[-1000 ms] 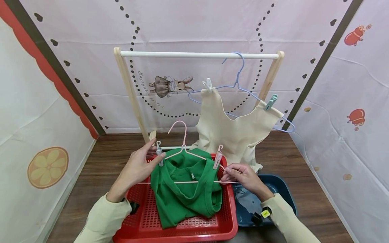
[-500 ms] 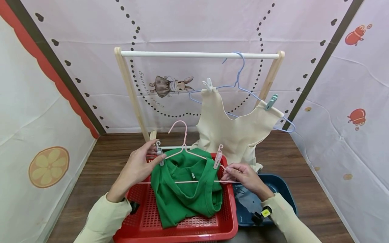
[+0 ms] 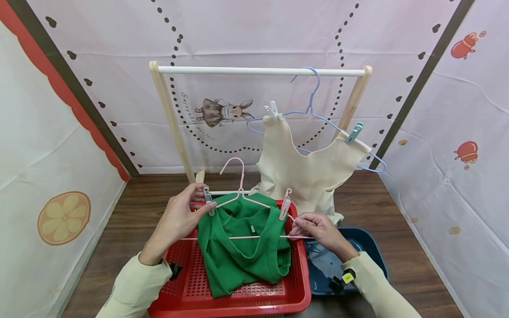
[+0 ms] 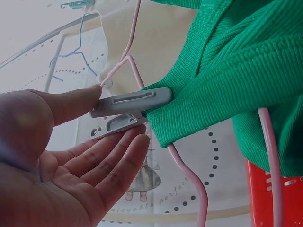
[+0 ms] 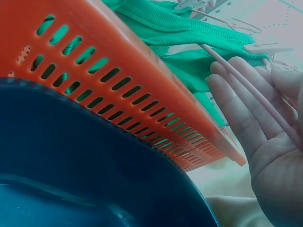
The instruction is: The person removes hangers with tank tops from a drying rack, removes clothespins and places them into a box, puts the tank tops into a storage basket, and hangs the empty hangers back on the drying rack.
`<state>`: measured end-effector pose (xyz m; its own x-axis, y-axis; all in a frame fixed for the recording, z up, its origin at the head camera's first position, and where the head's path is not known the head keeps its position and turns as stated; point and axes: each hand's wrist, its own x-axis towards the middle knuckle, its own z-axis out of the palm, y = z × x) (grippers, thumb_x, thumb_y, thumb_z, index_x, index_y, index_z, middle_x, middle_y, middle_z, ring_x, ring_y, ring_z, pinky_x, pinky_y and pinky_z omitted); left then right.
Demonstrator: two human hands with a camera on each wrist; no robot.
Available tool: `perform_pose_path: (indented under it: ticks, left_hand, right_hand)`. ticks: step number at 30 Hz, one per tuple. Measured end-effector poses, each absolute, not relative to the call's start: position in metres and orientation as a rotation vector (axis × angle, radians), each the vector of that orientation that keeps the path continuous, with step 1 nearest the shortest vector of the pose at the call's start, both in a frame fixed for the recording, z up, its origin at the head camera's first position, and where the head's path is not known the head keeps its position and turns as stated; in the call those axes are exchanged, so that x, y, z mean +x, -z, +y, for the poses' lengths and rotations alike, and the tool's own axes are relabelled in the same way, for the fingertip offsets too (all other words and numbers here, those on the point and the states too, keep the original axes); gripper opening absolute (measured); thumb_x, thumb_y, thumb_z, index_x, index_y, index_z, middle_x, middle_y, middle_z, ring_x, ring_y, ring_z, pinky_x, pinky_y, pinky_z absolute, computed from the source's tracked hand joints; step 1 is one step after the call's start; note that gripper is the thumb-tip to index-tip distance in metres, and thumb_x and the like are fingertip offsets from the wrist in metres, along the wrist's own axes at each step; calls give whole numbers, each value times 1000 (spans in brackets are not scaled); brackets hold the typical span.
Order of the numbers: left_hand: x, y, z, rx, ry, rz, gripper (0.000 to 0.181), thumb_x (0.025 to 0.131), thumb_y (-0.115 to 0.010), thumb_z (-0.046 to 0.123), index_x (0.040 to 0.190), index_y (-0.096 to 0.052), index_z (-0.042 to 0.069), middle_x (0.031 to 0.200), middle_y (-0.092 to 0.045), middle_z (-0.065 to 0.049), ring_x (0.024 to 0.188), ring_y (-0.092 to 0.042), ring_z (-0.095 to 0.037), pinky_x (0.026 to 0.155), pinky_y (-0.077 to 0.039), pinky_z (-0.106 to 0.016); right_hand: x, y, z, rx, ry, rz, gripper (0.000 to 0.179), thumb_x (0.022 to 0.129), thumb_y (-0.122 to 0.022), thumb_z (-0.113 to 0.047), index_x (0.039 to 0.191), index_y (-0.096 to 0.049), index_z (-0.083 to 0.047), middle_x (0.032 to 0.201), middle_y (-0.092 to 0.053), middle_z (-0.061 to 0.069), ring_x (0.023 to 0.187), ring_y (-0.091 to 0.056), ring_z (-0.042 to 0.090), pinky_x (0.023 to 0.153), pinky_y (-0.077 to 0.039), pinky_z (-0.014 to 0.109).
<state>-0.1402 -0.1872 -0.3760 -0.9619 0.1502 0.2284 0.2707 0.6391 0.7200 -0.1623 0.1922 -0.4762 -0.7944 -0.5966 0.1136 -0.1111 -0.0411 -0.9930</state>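
Observation:
A green sleeveless top (image 3: 246,263) with ribbed edging hangs on a pink wire hanger (image 3: 241,191). At its left strap, my left hand (image 3: 180,220) pinches a grey clothespin (image 4: 135,101) between thumb and fingers. In the left wrist view the clothespin's nose overlaps the strap's end and the hanger wire. A pink clothespin (image 3: 284,208) sits on the right strap. My right hand (image 3: 321,232) holds the hanger's right end between thumb and fingers; in the right wrist view the lower hanger wire (image 5: 251,87) crosses its palm.
Below the top stands a red perforated basket (image 3: 222,311), beside a blue basin (image 3: 371,247). Behind them is a rack with a white rail (image 3: 226,70). From it hangs a cream garment (image 3: 306,176) on a blue hanger (image 3: 314,95), with two clothespins.
The grey clothespin's upper end and my left fingertips have shifted very slightly. My right hand, the hanger and the green top look unmoved.

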Motion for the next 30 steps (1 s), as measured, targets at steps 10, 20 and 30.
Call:
perform_pose_path:
  ticks: [10,20,30]
  left_hand:
    - [-137,374,-187,-345,1172,-2725,46,90,-75,16,131,-58,4,107,-72,-16,92,-72,-29,77,-58,-44]
    - [-136,374,-186,-357,1152,-2691,35,85,-80,13,114,-64,3,98,-74,-13,87,-73,-27,77,-57,-48]
    - [-133,375,-184,-402,1075,-2651,30,78,-85,12,101,-67,5,93,-74,-8,83,-73,-24,72,-57,-46]
  right_hand:
    - [-163,477,193,-741,1896,1902,35,105,-48,-12,111,-55,22,96,-75,7,86,-73,13,78,-59,33]
    - [-162,476,194,-758,1881,1920,34,105,-47,-10,112,-55,23,97,-74,18,87,-73,13,78,-59,34]
    - [-163,476,195,-745,1876,1923,33,105,-48,-10,112,-57,21,97,-74,16,86,-73,14,79,-59,33]
